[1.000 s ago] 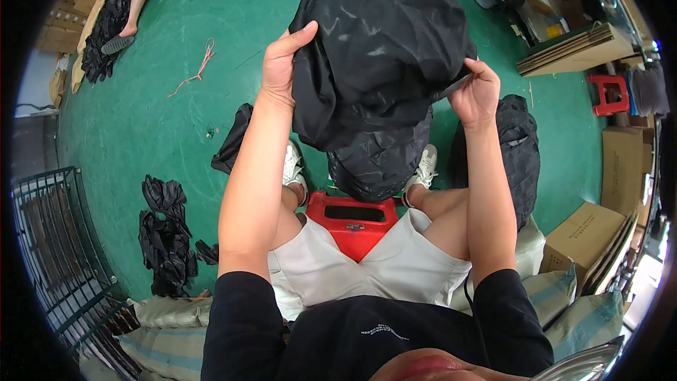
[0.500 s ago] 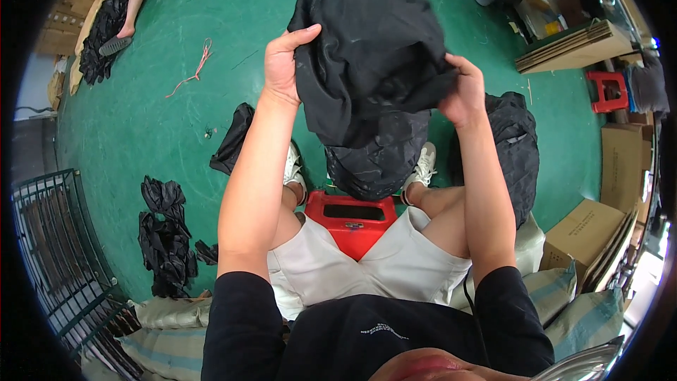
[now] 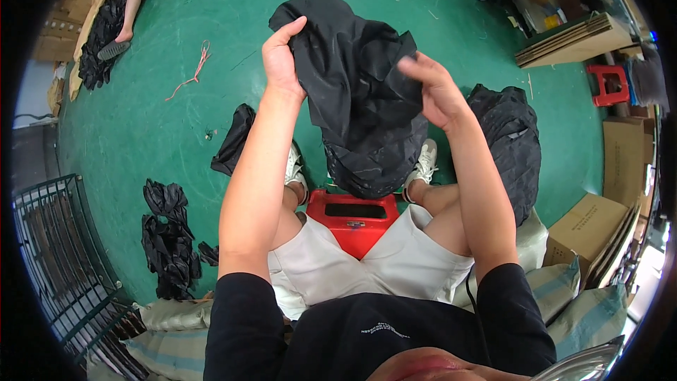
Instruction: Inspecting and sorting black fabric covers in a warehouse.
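My left hand grips the left edge of a black piece of thin fabric, its thumb on top and its other fingers hidden behind. The fabric hangs in loose folds in front of me, and its exact kind does not show. At its right edge is my right hand, the fingertips blurred over the cloth; whether they grip it is unclear. Below, a dark crumpled heap of similar black material lies between my shoes, partly covered by the held piece.
A red plastic stool stands between my legs. Another black fabric pile lies to the right, with smaller black pieces at left. Cardboard boxes line the right side, a metal rack the left. Another person's leg shows far left.
The fabric has come lower and nearer, and its spread shape has narrowed. My right hand has moved left and slightly down, closer to my left hand, which still holds its edge.
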### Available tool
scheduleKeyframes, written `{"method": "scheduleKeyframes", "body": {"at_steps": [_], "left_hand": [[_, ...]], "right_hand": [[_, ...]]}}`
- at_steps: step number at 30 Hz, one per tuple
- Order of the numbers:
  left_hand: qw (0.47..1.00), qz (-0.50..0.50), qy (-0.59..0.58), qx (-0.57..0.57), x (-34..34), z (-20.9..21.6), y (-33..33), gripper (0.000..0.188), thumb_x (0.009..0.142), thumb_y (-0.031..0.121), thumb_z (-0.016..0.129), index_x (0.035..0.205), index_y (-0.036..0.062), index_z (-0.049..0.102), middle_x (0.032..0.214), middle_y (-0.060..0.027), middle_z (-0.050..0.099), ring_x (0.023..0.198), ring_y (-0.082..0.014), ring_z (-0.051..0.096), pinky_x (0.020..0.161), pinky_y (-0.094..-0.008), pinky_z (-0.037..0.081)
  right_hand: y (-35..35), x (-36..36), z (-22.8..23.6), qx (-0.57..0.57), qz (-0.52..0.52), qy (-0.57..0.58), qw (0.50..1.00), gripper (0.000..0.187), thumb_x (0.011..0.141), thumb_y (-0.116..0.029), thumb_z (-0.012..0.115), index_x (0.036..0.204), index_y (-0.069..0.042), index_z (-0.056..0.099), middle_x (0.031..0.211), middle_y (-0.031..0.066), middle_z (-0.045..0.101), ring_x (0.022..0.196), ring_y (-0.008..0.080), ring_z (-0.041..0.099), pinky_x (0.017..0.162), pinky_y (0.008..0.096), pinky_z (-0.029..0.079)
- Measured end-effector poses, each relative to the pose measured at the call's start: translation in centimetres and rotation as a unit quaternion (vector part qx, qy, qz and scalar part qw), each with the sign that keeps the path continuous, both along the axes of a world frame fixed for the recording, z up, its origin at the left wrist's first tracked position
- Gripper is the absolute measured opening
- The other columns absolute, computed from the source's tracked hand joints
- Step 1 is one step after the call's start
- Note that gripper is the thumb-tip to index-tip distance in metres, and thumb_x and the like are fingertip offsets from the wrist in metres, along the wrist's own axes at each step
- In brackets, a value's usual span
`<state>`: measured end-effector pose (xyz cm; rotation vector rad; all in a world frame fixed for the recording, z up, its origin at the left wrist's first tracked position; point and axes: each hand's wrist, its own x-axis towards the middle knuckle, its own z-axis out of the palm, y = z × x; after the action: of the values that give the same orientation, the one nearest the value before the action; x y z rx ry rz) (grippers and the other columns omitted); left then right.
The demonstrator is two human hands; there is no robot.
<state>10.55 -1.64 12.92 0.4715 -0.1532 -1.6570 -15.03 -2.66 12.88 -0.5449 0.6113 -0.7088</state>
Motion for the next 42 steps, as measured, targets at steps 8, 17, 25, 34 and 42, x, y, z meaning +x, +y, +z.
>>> {"method": "scheduleKeyframes", "body": {"at_steps": [8,17,25,34,42], "left_hand": [[0.981,-0.076,-0.177,0.02,-3.2,1.1,1.3,0.043,0.096,0.022,0.058,0.132,-0.0005,0.054,0.129,-0.0127,0.062,0.116,-0.0259,0.061,0.103,-0.0413,0.047],[0.908,-0.199,-0.349,0.117,-4.0,-0.3,1.7,0.025,0.09,0.024,0.067,0.109,0.0071,0.063,0.101,-0.0077,0.068,0.092,-0.0215,0.064,0.092,-0.0438,0.051],[0.971,-0.01,-0.235,0.043,-0.7,-2.3,-0.4,0.02,0.099,0.021,0.055,0.114,0.0078,0.061,0.118,-0.0084,0.065,0.108,-0.0275,0.06,0.099,-0.045,0.046],[0.993,-0.036,-0.108,0.019,-2.8,2.7,0.8,0.035,0.102,0.027,0.049,0.121,-0.0009,0.059,0.125,-0.0137,0.063,0.123,-0.027,0.056,0.109,-0.0441,0.04],[0.988,-0.058,-0.109,0.098,-5.4,0.7,-0.9,0.021,0.095,0.016,0.061,0.109,0.0005,0.062,0.103,-0.0089,0.071,0.084,-0.0189,0.07,0.06,-0.0258,0.055]], "right_hand": [[-0.4,1.2,-2.0,0.097,-0.238,0.056,0.965,0.021,0.074,0.007,0.053,0.09,-0.005,0.058,0.09,0.0102,0.058,0.087,0.0313,0.062,0.076,0.0488,0.055],[-1.3,1.6,-3.0,-0.031,-0.302,0.099,0.948,0.019,0.075,0.01,0.051,0.082,-0.007,0.056,0.08,-0.0021,0.054,0.081,0.0135,0.054,0.075,0.0313,0.047],[-1.9,-4.4,-0.1,-0.116,-0.322,0.139,0.929,0.013,0.08,0.007,0.051,0.09,0.002,0.058,0.085,0.0065,0.058,0.076,0.0154,0.054,0.066,0.0306,0.046],[-0.5,-5.0,3.1,0.026,-0.271,-0.111,0.956,0.022,0.084,0.002,0.052,0.104,-0.006,0.057,0.108,0.0067,0.064,0.101,0.0218,0.062,0.093,0.0399,0.051],[-1.5,-5.3,2.8,0.002,-0.344,-0.086,0.935,0.012,0.087,-0.003,0.064,0.099,-0.003,0.061,0.098,0.0091,0.067,0.09,0.0223,0.066,0.086,0.0397,0.056]]}}
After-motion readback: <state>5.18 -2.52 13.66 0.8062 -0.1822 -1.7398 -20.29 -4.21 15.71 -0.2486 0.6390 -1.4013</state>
